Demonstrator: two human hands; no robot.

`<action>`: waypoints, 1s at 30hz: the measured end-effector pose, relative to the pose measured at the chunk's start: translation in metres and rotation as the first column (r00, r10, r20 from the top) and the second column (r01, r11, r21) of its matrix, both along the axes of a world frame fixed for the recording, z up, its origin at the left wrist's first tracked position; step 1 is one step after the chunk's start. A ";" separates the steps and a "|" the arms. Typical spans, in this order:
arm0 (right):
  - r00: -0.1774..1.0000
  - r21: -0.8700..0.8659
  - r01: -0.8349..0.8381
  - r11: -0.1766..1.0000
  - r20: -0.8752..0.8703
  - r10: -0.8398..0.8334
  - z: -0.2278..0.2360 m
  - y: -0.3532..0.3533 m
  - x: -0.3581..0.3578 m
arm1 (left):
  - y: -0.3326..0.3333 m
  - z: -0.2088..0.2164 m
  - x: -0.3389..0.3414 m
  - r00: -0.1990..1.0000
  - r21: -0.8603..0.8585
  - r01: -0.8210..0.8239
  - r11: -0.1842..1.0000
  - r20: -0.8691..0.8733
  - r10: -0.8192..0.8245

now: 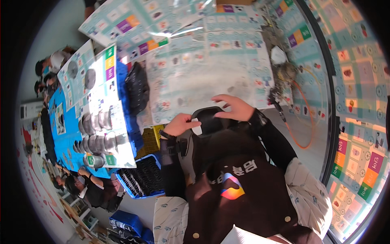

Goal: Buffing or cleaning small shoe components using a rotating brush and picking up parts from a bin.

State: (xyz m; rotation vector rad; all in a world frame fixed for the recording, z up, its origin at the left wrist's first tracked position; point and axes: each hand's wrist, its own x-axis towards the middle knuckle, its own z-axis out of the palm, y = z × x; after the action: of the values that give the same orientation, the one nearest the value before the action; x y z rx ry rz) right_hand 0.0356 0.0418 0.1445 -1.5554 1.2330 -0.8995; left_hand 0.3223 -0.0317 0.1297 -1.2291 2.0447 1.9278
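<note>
A smooth, black, rounded part (206, 118) rests against my dark apron at the near edge of the work table; its exact kind I cannot make out. My left hand (178, 124) is at its left side, thumb and fingers closed on a small white piece (197, 127) that lies over the part's left edge. Over the right side of the black part is my right hand (237, 109), index finger stretched out and thumb apart from it. The thumb tip sits close to the part's rim; whether it touches is unclear.
The work table (183, 81) is covered with printed sheets and dark smudges. A black bag-like bundle (137, 87) stands at its left. Nearby are a blue crate of black parts (142, 177) and a yellow crate (149, 142). An orange hose (305, 122) hangs right. Several people sit far left.
</note>
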 end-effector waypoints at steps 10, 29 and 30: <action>0.836 0.127 0.537 0.834 0.046 -0.546 -0.088 0.044 -0.105 | 0.072 -0.061 -0.209 0.698 0.504 -0.472 0.724 -0.287 0.655; 0.567 0.163 0.495 0.853 -0.805 -0.175 -0.194 0.133 -0.290 | 0.029 -0.196 -0.267 0.887 -0.453 -0.177 0.874 0.312 0.341; 0.561 0.163 0.501 0.850 -0.809 -0.176 -0.187 0.131 -0.292 | 0.028 -0.202 -0.266 0.891 -0.449 -0.174 0.876 0.308 0.334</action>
State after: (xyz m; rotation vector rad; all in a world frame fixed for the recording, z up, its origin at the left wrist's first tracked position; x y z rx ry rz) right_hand -0.2559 0.1725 -0.0421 -1.4112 2.2599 -0.1141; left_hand 0.0566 -0.0033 -0.0719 -1.8831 2.2167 1.2130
